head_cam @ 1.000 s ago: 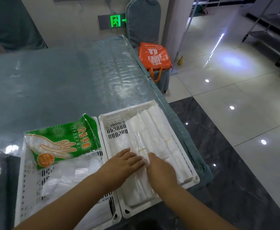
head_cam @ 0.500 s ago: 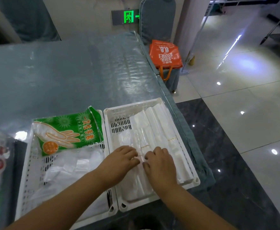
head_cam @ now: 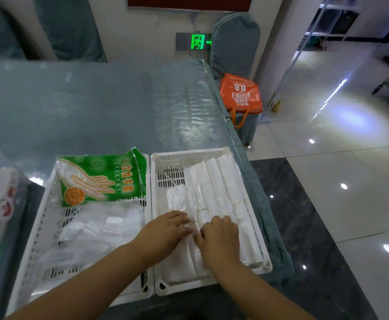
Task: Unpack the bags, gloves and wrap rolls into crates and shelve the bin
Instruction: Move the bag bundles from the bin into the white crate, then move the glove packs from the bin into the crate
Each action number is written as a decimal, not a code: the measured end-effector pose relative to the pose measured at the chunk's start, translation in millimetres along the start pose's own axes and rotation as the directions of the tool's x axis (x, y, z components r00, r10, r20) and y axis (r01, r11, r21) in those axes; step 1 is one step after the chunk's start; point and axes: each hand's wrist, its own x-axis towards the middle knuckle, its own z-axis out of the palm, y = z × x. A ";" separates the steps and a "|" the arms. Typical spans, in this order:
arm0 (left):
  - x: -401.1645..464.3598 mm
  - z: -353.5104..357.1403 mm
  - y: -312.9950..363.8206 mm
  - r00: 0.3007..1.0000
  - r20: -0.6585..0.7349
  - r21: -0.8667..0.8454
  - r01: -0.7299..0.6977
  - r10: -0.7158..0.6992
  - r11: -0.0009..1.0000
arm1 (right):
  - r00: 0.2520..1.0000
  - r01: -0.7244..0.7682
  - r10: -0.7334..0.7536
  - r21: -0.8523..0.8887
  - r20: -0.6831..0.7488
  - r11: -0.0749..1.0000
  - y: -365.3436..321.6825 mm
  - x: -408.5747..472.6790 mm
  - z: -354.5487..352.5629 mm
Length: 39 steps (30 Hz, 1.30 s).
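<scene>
Two white crates sit side by side at the table's [head_cam: 101,107] near right corner. The right crate [head_cam: 261,265] holds banded bundles of clear bags [head_cam: 214,181] lying lengthwise — both hands press flat on them, the left hand [head_cam: 165,232] and right hand [head_cam: 221,236] with fingers spread, gripping nothing. The left crate [head_cam: 48,218] carries a green glove packet [head_cam: 101,179] at its far end and loose clear plastic [head_cam: 96,229] nearer.

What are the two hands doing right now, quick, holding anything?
Left hand: open, palm down, flat on the clear bag bundles in the right crate, gripping nothing.
Right hand: open, fingers slightly curled, pressing the same bundles, gripping nothing.
</scene>
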 end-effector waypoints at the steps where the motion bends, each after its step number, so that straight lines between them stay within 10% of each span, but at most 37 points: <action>1: -0.9 0.2 1.5 1.000 0.009 -0.011 0.013 -0.013 1.000 | 1.000 0.011 -0.011 0.006 -0.009 1.000 1.6 0.8 -1.5; 13: -22.3 -91.5 -18.3 0.933 -0.149 -0.012 0.328 -0.327 0.944 | 0.941 0.245 -0.166 0.254 -0.296 0.936 -56.3 38.3 -65.1; 22: -168.8 -257.4 -45.1 0.667 -0.554 0.038 0.617 -0.498 0.786 | 0.719 0.636 -0.475 0.203 -0.508 0.745 -190.3 34.6 -149.8; 33: -376.3 -297.6 -134.8 0.475 -0.466 0.060 0.858 -0.746 0.509 | 0.564 0.821 -0.717 0.182 -0.410 0.541 -401.4 -8.9 -131.0; 39: -459.1 -288.8 -202.4 0.475 -0.317 0.066 0.874 -0.821 0.481 | 0.659 0.749 -0.747 0.166 -0.083 0.642 -524.2 -6.0 -74.5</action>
